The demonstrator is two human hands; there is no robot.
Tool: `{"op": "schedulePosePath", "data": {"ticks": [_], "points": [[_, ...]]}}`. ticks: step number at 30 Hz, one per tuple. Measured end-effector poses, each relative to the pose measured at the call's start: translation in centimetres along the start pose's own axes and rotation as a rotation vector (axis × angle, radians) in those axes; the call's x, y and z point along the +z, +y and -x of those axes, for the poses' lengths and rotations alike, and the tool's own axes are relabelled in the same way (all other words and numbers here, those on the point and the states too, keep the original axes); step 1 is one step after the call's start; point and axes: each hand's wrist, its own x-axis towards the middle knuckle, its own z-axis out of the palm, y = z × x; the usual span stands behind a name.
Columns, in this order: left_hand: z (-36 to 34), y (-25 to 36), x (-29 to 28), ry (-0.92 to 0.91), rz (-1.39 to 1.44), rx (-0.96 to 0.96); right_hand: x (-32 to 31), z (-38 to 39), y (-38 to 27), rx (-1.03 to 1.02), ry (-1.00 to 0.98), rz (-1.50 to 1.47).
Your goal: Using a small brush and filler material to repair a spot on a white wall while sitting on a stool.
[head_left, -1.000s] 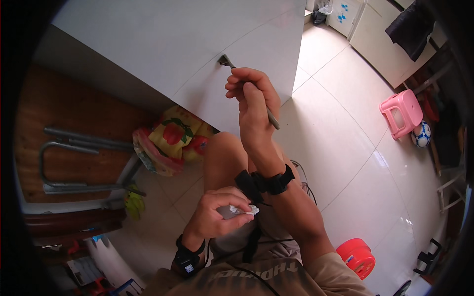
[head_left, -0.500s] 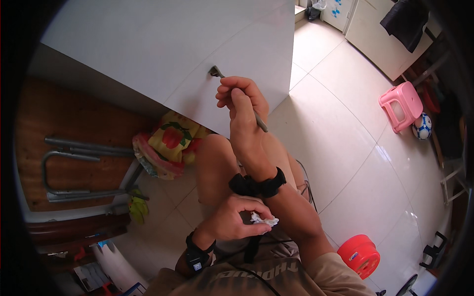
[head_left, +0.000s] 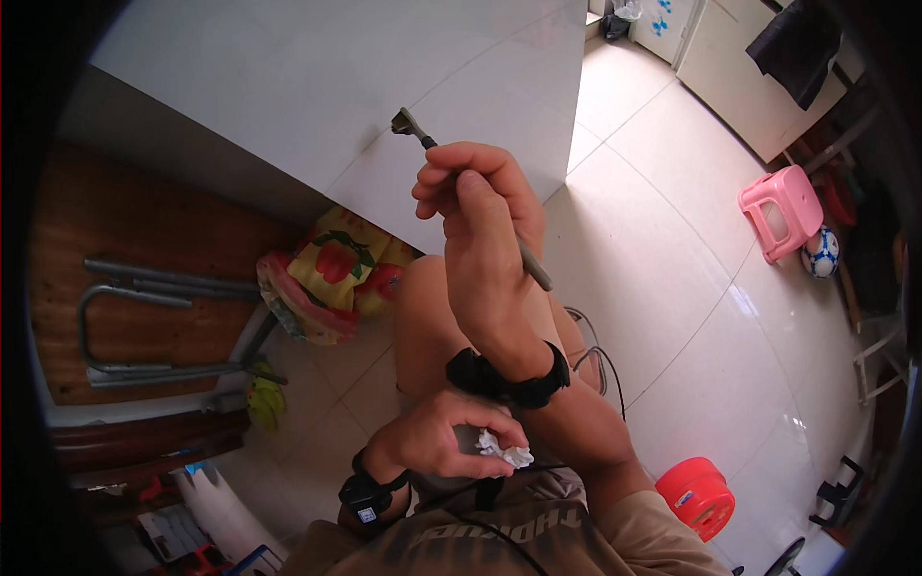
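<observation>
My right hand [head_left: 485,216] is closed round the grey-green handle of a razor [head_left: 540,267]. Its head points up and left, in front of a glossy white panel [head_left: 279,86]; I cannot tell whether it touches. Lower down, my left hand [head_left: 432,434] pinches a crumpled white tissue [head_left: 504,448] between thumb and fingers, just below the right wrist. Both wrists wear black bands. My bare knees show behind the right forearm.
Left of my knees lie a bundle of fruit-patterned cloth [head_left: 336,269] and a folded metal frame [head_left: 134,326] on a brown board. On the tiled floor to the right stand a red stool [head_left: 696,494], a pink stool [head_left: 783,206] and a ball [head_left: 821,252]. A cable [head_left: 610,360] runs beside my leg.
The razor's head has moved up and left, showing more of itself, while its handle end has shifted right and down. My left hand with the tissue has moved slightly left and down.
</observation>
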Motion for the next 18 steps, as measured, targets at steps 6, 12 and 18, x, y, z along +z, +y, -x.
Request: {"op": "schedulePosePath", "data": {"ticks": [6,12,18], "points": [[0.1,0.0,0.2,0.008,-0.018,0.013,0.6,0.6,-0.4,-0.034,-0.056,0.059],[0.4,0.7,0.1,-0.004,-0.04,0.01,1.1,0.8,-1.0,-0.041,-0.105,0.098],[0.4,0.2,0.0,0.0,-0.017,0.033,1.1,0.8,-0.8,-0.055,-0.102,0.106]]}}
